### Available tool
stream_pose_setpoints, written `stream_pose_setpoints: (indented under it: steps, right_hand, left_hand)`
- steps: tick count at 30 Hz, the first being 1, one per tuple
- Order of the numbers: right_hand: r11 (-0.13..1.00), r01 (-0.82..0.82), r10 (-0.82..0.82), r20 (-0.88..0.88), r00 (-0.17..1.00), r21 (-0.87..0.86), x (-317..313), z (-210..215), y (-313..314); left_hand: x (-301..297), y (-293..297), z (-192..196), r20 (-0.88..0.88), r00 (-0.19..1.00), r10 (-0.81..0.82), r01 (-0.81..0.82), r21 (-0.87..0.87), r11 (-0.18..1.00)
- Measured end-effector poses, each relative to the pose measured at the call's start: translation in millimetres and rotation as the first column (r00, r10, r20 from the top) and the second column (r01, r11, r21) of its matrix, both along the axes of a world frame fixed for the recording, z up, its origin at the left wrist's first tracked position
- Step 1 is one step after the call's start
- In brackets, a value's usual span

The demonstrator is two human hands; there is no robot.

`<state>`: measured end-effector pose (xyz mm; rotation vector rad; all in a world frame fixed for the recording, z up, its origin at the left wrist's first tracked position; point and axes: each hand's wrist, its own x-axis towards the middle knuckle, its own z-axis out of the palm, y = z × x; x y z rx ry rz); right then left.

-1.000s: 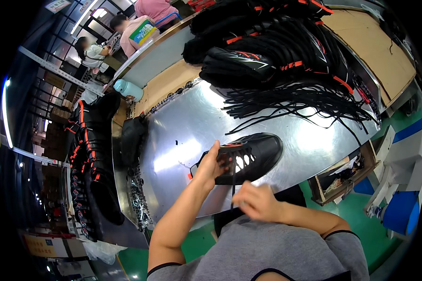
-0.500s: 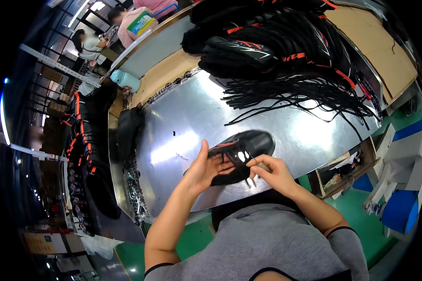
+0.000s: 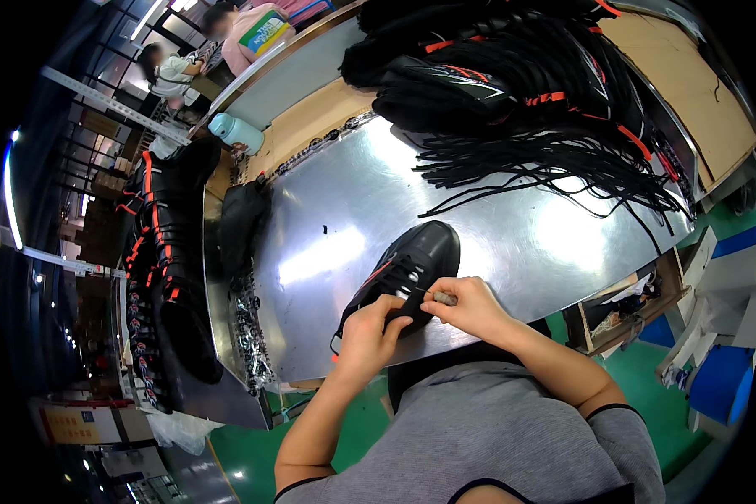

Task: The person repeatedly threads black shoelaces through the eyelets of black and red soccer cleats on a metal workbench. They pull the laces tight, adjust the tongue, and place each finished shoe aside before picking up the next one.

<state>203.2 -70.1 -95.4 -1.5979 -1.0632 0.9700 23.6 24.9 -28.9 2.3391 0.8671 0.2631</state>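
Note:
A black shoe upper (image 3: 433, 244) with laces and a red stripe lies on the metal table, its toe pointing away and slightly right. My left hand (image 3: 368, 340) is closed on its near left side, thumb and forefinger bent over the black material. In my right hand (image 3: 472, 309) I pinch a small hook tool (image 3: 445, 298) with a short, pale handle. Its thin metal shaft points left at the lace rows. Whether the tip touches a lace is too small to tell.
Black laces (image 3: 546, 172) lie loose on the metal table (image 3: 311, 319), below a pile of black and red uppers (image 3: 496, 84). More uppers (image 3: 164, 252) are stacked at the left. A light-blue bottle (image 3: 237, 133) stands at the far left edge; an open drawer (image 3: 630, 315) is at right.
The shoe upper has turned so its toe points farther away. My left hand has gone from spread fingers to a closed grip on its side. The tool now shows in my right hand.

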Motion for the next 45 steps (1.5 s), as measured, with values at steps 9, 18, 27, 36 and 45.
stream_pose_setpoints:
  steps: [9,18,27,36,45]
  right_hand:
    - [0.994,0.078,-0.087,-0.121,0.989,-0.078,-3.6,12.4,-5.6]
    - [0.984,0.144,-0.083,-0.443,0.893,0.105,1.4,12.7,3.1]
    - [0.967,0.196,-0.108,-0.428,0.897,0.166,-4.3,1.5,9.2]
    - [0.982,0.067,-0.024,-0.235,0.972,0.178,0.6,15.2,-12.6]
    - [0.995,-0.076,0.08,-0.077,0.994,0.061,6.0,19.3,-23.5]
  left_hand:
    - [13.6,10.2,-3.8,0.07,0.983,-0.17,0.158,0.154,0.975]
    - [14.1,12.7,-10.8,0.086,0.988,-0.126,0.127,-0.002,0.992]
    - [20.2,5.7,-7.1,0.106,0.994,-0.022,0.031,-0.084,0.996]
    - [21.0,5.4,-24.3,0.089,0.996,-0.033,0.019,0.155,0.988]
    - [22.2,4.9,-25.7,0.087,0.994,-0.067,0.045,0.237,0.971]
